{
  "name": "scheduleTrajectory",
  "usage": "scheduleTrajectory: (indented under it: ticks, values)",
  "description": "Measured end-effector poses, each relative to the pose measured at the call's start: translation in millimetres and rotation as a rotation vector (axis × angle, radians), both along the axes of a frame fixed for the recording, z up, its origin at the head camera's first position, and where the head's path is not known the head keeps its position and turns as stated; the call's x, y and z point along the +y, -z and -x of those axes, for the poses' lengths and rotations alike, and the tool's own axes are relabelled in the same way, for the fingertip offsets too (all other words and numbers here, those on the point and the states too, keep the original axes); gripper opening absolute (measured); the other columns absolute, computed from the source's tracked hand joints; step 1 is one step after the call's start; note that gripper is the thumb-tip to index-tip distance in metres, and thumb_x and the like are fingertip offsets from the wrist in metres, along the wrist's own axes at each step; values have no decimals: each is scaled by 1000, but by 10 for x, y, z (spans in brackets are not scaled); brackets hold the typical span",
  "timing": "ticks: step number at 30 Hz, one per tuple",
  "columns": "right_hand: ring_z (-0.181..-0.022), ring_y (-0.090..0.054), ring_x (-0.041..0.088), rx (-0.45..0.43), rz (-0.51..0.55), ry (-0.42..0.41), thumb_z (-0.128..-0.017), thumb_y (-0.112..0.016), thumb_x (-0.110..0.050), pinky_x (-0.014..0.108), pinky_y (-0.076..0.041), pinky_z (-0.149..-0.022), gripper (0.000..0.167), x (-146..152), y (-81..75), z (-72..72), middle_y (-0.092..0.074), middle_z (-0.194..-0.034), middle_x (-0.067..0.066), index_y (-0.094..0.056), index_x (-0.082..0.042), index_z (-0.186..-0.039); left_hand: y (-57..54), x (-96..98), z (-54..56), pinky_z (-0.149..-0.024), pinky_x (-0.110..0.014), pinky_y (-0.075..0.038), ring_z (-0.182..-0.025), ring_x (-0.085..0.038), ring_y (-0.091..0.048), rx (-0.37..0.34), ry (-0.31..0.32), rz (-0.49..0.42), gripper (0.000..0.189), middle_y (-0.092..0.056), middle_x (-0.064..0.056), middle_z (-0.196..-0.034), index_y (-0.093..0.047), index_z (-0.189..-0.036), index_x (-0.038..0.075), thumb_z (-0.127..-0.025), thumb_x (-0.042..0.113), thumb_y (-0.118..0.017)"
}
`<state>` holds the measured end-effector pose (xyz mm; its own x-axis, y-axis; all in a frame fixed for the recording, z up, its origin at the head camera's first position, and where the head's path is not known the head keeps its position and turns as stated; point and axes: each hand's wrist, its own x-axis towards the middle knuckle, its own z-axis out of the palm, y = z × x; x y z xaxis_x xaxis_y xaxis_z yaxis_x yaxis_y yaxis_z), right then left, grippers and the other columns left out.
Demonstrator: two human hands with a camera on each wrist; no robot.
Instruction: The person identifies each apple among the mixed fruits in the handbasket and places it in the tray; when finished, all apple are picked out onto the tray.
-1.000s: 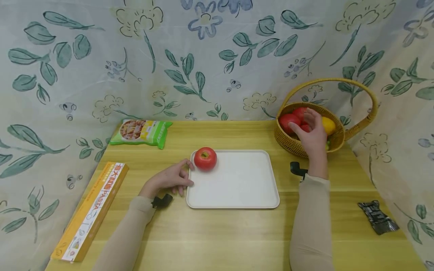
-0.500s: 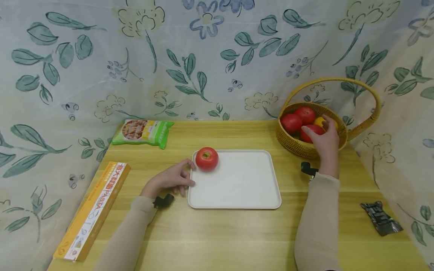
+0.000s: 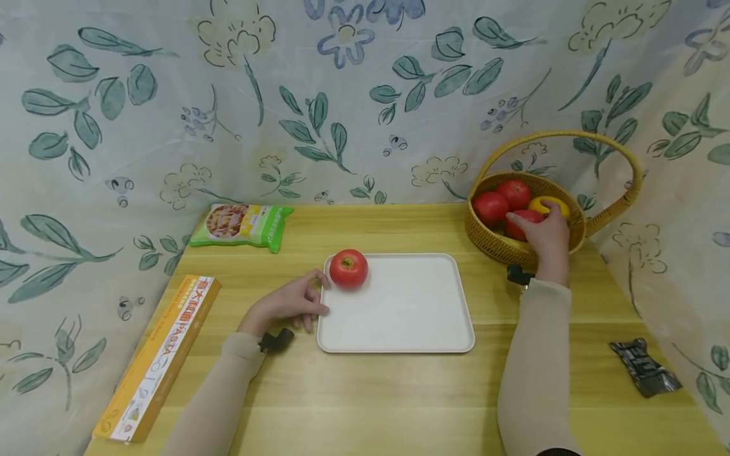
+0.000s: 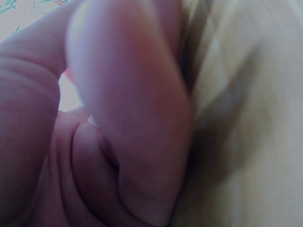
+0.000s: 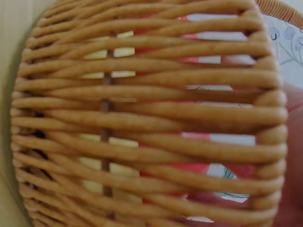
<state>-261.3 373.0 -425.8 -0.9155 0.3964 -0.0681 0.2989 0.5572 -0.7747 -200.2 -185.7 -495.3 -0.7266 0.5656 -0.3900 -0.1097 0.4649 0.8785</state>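
Observation:
A white rectangular tray (image 3: pixel 407 310) lies mid-table, with a red apple (image 3: pixel 348 269) at its back left corner. My left hand (image 3: pixel 288 300) rests at the tray's left rim, its thumb and index fingertips spaced along the edge. Bent fingers (image 4: pixel 132 109) fill the left wrist view. At the back right my right hand (image 3: pixel 550 246) reaches into a wicker basket (image 3: pixel 495 246) and grips a red apple (image 3: pixel 521 226) at the front, thumb on its left, fingers on its far right. In the right wrist view, woven basket wall (image 5: pixel 189 116) hides most of the hand.
Two more red apples (image 3: pixel 492 208) and a yellow fruit (image 3: pixel 556 206) sit in the basket under its tall handle (image 3: pixel 618 152). A green food packet (image 3: pixel 242 226) and a long pasta box (image 3: pixel 156 361) lie left. A black wrapper (image 3: pixel 644 367) lies right.
My right hand has moved right across the basket, from above the left apples to the front apple, and its fingers have lowered around it. The left hand stays at the tray.

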Motion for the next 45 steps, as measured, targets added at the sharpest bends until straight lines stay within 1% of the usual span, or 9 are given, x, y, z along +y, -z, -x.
scheduleTrajectory:
  ticks: [7,11,17,22,25,32,37,41,45]
  values:
    - [-157,-27,50,-42,-8,19,-94,-73,-57,60,-26,-130,106,2,-23,-5,-20,-174,28,-18,-5,-168,3,15,4,-44,-24,-47,-52,-19,-70,4,8,4,57,-69,-7,-76,-42,-134,16,-94,26,-82]
    - [-156,-27,51,-44,-35,24,-94,-75,-53,60,-26,-130,104,-9,-30,-18,-19,-172,31,-20,-4,-167,0,26,5,-44,-24,-46,-52,-19,-70,7,9,3,57,-69,-7,-76,-42,-133,16,-94,25,-82]
    - [-152,-30,57,-75,-103,31,-94,-76,-49,63,-28,-128,100,-9,-21,-11,-17,-169,38,-23,-3,-166,-4,36,9,-45,-24,-47,-52,-19,-70,19,22,10,56,-68,-7,-75,-43,-133,16,-95,26,-82]
    - [-146,-35,61,-92,-182,25,-94,-76,-45,68,-32,-123,96,15,-3,-7,-20,-164,42,-27,-2,-164,-11,48,17,-45,-25,-47,-53,-19,-70,20,26,15,56,-68,-7,-76,-43,-134,16,-95,27,-82]
    - [-144,-36,62,-96,-207,23,-95,-75,-43,69,-33,-120,94,34,6,-9,-21,-162,42,-28,-1,-164,-8,57,26,-45,-25,-47,-53,-20,-70,19,29,13,56,-68,-8,-76,-42,-134,16,-95,27,-82]
    - [-145,-35,61,-98,-205,43,-94,-75,-43,69,-33,-121,93,56,7,-6,-21,-163,42,-28,-2,-164,-6,80,38,-45,-24,-47,-53,-19,-70,14,31,6,56,-68,-6,-76,-42,-133,17,-95,27,-82]
    - [-146,-35,60,-69,-199,52,-93,-74,-43,66,-33,-122,92,50,-5,8,-25,-163,41,-32,0,-162,-14,71,32,-45,-24,-46,-52,-19,-69,23,26,4,57,-68,-7,-77,-42,-134,16,-95,27,-81]
    - [-148,-34,56,-47,-167,55,-94,-74,-43,63,-31,-125,90,16,-3,15,-29,-164,38,-33,1,-162,-20,37,8,-44,-24,-46,-51,-18,-68,16,19,6,57,-69,-7,-76,-42,-135,15,-95,26,-81]
    - [-150,-37,53,-15,-120,63,-95,-74,-43,60,-32,-127,90,15,16,16,-35,-165,34,-34,0,-162,-22,14,-18,-44,-24,-46,-51,-18,-68,9,12,4,56,-69,-6,-75,-42,-135,15,-96,25,-81]
